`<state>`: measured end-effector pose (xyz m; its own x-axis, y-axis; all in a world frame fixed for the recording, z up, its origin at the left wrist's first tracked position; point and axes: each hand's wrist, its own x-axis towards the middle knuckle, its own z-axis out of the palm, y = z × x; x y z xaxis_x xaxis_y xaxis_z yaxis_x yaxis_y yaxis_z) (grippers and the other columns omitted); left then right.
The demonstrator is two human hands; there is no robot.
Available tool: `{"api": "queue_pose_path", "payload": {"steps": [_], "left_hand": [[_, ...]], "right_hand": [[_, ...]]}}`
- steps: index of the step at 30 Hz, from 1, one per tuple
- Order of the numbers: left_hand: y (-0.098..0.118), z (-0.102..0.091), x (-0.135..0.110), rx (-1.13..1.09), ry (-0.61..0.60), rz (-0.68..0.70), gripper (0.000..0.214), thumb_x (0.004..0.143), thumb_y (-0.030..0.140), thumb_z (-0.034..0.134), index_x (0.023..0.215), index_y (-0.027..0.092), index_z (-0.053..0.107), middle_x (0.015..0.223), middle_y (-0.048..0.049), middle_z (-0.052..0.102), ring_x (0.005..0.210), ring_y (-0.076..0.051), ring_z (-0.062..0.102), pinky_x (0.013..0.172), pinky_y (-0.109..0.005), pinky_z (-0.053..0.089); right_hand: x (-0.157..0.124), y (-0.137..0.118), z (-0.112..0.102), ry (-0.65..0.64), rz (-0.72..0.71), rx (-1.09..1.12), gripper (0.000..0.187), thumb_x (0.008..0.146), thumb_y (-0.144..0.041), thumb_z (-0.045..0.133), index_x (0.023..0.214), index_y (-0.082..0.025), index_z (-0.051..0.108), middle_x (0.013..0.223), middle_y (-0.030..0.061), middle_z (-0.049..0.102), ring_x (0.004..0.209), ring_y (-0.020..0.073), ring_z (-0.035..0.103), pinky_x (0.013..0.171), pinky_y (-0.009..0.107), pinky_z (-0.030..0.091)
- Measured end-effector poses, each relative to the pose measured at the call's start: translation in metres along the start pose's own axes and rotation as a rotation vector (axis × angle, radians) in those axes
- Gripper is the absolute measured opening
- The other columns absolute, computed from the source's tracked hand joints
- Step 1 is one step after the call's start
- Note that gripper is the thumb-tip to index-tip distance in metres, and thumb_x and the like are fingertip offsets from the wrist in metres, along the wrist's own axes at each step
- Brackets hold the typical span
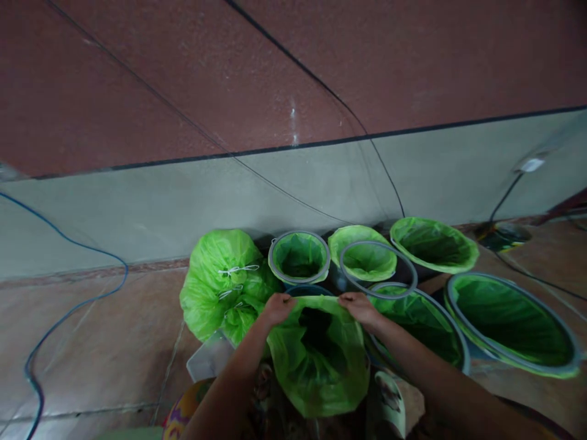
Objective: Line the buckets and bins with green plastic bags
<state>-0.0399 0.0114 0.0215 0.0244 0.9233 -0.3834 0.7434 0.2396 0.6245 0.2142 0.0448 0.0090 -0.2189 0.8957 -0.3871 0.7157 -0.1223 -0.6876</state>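
The head camera looks down, close above a green bag (321,385), facing a wall (206,201).

tiled floor (105,348) | green-lined bins (513,324) — clustered together | tied green bags (211,269), just left of them | blue cable (41,400) — curving, far left

The bare left forearm (238,374) slants inward to the bare left hand (277,310); the bare right forearm (426,363) reaches in from the lower right to the bare right hand (359,307). Both hands sit level and apart, fingers (289,300) bent in a closed pinch
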Motion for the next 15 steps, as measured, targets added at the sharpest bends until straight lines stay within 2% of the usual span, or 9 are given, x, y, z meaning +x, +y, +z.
{"api": "queue_pose_path", "payload": {"steps": [3,7,11,15], "left_hand": [[-0.012,0.001,0.011,-0.019,0.068,-0.122,0.032,0.084,0.029,0.049,0.057,0.015,0.058,0.051,0.005,0.043,0.053,-0.009,0.043,0.051,-0.021,0.03],[-0.021,0.001,0.032,0.016,0.177,-0.26,0.026,0.083,0.025,0.047,0.067,0.015,0.065,0.06,-0.0002,0.057,0.061,-0.013,0.055,0.053,-0.022,0.033],[-0.031,0.008,0.049,0.051,0.215,-0.389,0.026,0.083,0.024,0.046,0.081,0.016,0.071,0.079,-0.0069,0.07,0.078,-0.019,0.065,0.062,-0.025,0.043],[-0.048,0.015,0.062,0.046,0.175,-0.446,0.027,0.082,0.03,0.051,0.085,0.016,0.073,0.087,-0.0094,0.073,0.082,-0.022,0.068,0.066,-0.026,0.048]], "right_hand": [[0.021,0.0,0.009,0.037,-0.018,-0.068,0.032,0.088,-0.03,0.044,0.093,-0.017,0.073,0.088,0.0058,0.074,0.083,0.0192,0.067,0.073,0.027,0.048],[0.051,-0.007,0.024,0.113,-0.008,-0.236,0.033,0.088,-0.034,0.046,0.096,-0.019,0.074,0.101,0.0061,0.074,0.095,0.0198,0.067,0.081,0.027,0.047],[0.075,-0.003,0.038,0.107,0.037,-0.23,0.035,0.088,-0.041,0.046,0.097,-0.022,0.075,0.097,0.0049,0.074,0.089,0.0191,0.069,0.07,0.025,0.048],[0.095,0.01,0.05,0.064,0.078,-0.048,0.029,0.083,-0.038,0.055,0.087,-0.018,0.076,0.086,0.0062,0.075,0.079,0.0189,0.069,0.058,0.022,0.044]]}}
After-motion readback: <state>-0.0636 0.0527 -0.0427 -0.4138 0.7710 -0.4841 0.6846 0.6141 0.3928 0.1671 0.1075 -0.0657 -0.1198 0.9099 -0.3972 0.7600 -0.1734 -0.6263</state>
